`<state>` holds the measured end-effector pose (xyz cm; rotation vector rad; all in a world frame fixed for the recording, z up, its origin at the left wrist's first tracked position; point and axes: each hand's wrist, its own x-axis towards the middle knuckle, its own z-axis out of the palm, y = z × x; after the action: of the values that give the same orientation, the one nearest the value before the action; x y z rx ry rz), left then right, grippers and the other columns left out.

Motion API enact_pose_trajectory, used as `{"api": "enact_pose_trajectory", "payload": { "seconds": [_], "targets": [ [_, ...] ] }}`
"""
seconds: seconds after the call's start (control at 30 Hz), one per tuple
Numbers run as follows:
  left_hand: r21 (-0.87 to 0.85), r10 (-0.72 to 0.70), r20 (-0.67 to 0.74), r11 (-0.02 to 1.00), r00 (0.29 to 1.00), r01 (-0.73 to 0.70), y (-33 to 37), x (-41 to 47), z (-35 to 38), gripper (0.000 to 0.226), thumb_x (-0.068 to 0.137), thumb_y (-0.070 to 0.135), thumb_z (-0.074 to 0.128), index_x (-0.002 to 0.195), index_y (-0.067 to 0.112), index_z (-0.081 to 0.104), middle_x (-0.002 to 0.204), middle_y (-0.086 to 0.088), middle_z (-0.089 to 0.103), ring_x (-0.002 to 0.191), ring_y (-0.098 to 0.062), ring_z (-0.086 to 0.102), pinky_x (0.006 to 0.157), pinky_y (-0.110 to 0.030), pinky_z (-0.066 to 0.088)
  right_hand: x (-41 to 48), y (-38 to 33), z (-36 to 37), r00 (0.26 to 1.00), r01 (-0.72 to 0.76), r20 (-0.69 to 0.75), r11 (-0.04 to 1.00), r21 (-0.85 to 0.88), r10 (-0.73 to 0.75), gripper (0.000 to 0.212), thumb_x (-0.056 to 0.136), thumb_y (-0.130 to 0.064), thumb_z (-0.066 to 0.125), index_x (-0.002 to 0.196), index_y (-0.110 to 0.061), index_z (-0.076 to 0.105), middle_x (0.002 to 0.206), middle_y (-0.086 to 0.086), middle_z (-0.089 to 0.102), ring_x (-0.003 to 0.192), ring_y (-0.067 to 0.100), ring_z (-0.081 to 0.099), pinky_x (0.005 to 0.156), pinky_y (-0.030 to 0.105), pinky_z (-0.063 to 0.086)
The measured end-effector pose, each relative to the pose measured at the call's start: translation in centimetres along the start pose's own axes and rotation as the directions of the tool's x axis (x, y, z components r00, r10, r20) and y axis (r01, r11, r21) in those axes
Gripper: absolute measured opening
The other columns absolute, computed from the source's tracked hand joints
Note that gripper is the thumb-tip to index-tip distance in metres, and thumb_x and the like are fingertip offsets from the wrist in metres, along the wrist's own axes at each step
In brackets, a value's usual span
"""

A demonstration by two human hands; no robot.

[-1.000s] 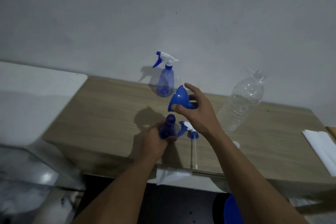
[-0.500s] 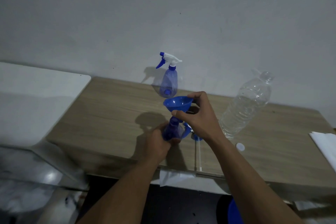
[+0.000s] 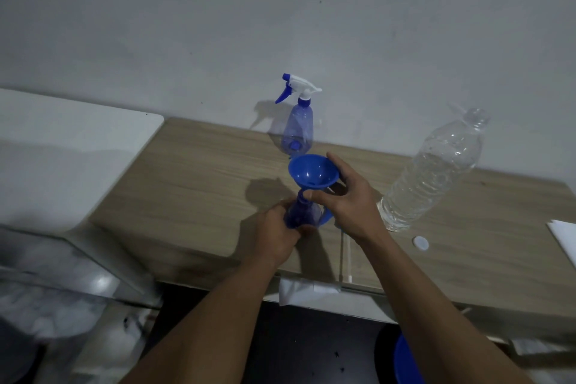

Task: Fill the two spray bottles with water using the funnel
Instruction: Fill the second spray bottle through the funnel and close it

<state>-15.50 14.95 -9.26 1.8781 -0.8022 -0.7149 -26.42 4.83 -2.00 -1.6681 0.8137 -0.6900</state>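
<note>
Head view: both bare forearms reach forward over the wooden tabletop [image 3: 202, 181] and the two hands meet near its middle. The left hand [image 3: 277, 237] is wrapped round the lower body of an open blue spray bottle [image 3: 302, 212], fingers curled tight on it, and holds it upright on the tabletop. The right hand [image 3: 349, 199] comes in from the right with the wrist raised slightly. Its thumb and fingers are curved round the blue funnel [image 3: 313, 174], gripping just beneath the bowl. The funnel stands mouth up directly over the bottle's neck. The thumb covers the joint, so I cannot tell how deep the spout sits.

Just right of the held bottle, partly behind the right hand, lies a sprayer head [image 3: 325, 218], and its pale dip tube [image 3: 346, 259] runs toward the front edge. The second spray bottle [image 3: 297, 131], with its white and blue trigger head on, stands upright at the wall, behind the funnel. A clear water bottle [image 3: 433, 171] holding water stands to the right, apart from the hands, and a white cap [image 3: 420, 242] lies on the tabletop near its base. White paper [image 3: 564, 240] lies at the far right edge, and a white tissue [image 3: 305, 290] hangs at the front edge below the hands.
</note>
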Motion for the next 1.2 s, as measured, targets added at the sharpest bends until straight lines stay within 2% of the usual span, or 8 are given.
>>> {"api": "enact_pose_trajectory", "payload": {
  "seconds": [0.1,0.2,0.33,0.67,0.9,1.03,1.1,1.2],
  "targets": [
    [0.006,0.017,0.006,1.0,1.0,-0.017,0.0,-0.1,-0.1,0.056,0.072,0.024,0.086,0.123,0.028,0.062,0.103,0.011,0.07,0.091,-0.004,0.065,0.071,-0.012,0.046,0.0,1.1,0.2,1.0,0.008,0.03,0.998,-0.06,-0.006,0.09,0.066,-0.004,0.091,0.144,-0.017,0.049,0.135,0.0,0.061,0.116,0.008,0.065,0.097,0.029,0.055],
    [0.026,0.021,0.003,0.999,1.0,-0.021,-0.1,0.1,-0.2,0.063,0.07,0.029,0.087,0.127,0.03,0.06,0.106,0.012,0.07,0.094,-0.004,0.065,0.076,-0.016,0.049,-0.2,1.5,0.1,0.998,0.029,0.051,0.993,-0.112,-0.023,0.087,0.066,-0.01,0.092,0.138,-0.028,0.048,0.135,-0.007,0.059,0.121,0.009,0.06,0.1,0.041,0.054],
    [0.059,0.008,0.02,0.998,1.0,-0.01,-0.2,0.3,0.0,0.059,0.071,0.031,0.086,0.124,0.031,0.059,0.105,0.011,0.07,0.094,-0.006,0.065,0.072,-0.013,0.047,-0.7,0.6,-0.1,0.997,0.023,0.078,0.985,-0.169,-0.01,0.097,0.06,-0.043,0.093,0.144,-0.03,0.045,0.135,-0.013,0.056,0.121,0.006,0.058,0.098,0.034,0.054],
    [0.159,0.051,0.07,0.985,0.996,-0.062,0.9,-0.6,-0.8,0.047,0.082,0.037,0.077,0.121,0.037,0.05,0.095,0.014,0.064,0.08,0.0,0.059,0.059,-0.014,0.038,-0.9,-0.9,-0.1,0.996,0.029,0.088,0.969,-0.247,-0.007,0.094,0.072,-0.037,0.089,0.15,-0.027,0.038,0.136,-0.009,0.053,0.116,0.01,0.058,0.092,0.024,0.053],
    [0.165,0.05,0.075,0.984,0.996,-0.062,1.1,-0.9,-1.3,0.058,0.08,0.033,0.076,0.131,0.037,0.047,0.098,0.015,0.064,0.096,-0.017,0.065,0.061,-0.018,0.039,-1.7,-1.2,-0.3,0.998,0.018,0.064,0.967,-0.255,-0.002,0.089,0.078,-0.054,0.078,0.152,-0.028,0.036,0.143,-0.007,0.052,0.126,0.012,0.054,0.098,0.031,0.05],
    [0.1,0.035,0.035,0.994,0.999,-0.039,1.7,-1.1,-2.1,0.089,0.078,0.027,0.08,0.152,0.024,0.029,0.141,0.004,0.05,0.131,-0.021,0.049,0.097,-0.028,0.042,-2.5,-2.8,-1.7,0.99,0.09,-0.068,0.928,-0.362,-0.123,0.067,0.089,-0.043,0.071,0.147,-0.024,0.044,0.143,-0.005,0.052,0.118,0.007,0.055,0.097,0.032,0.049],
    [0.009,0.051,0.003,0.999,0.999,-0.051,2.1,-1.4,-2.5,0.102,0.073,0.024,0.085,0.154,0.023,0.023,0.149,0.002,0.042,0.137,-0.018,0.041,0.101,-0.029,0.039,-3.0,-3.6,-2.9,0.944,0.146,-0.205,0.885,-0.441,-0.258,0.055,0.09,-0.033,0.071,0.14,-0.02,0.052,0.132,-0.002,0.055,0.109,0.008,0.056,0.094,0.035,0.051],
    [-0.096,0.064,-0.061,0.993,0.996,-0.07,2.9,-1.6,-3.0,0.121,0.058,0.036,0.093,0.152,0.033,0.017,0.147,0.002,0.041,0.135,-0.017,0.042,0.101,-0.034,0.041,-3.8,-4.4,-5.1,0.746,0.184,-0.449,0.799,-0.572,-0.492,0.052,0.086,-0.03,0.074,0.132,-0.016,0.055,0.125,0.003,0.05,0.115,0.015,0.049,0.097,0.036,0.048]
  ]
}}
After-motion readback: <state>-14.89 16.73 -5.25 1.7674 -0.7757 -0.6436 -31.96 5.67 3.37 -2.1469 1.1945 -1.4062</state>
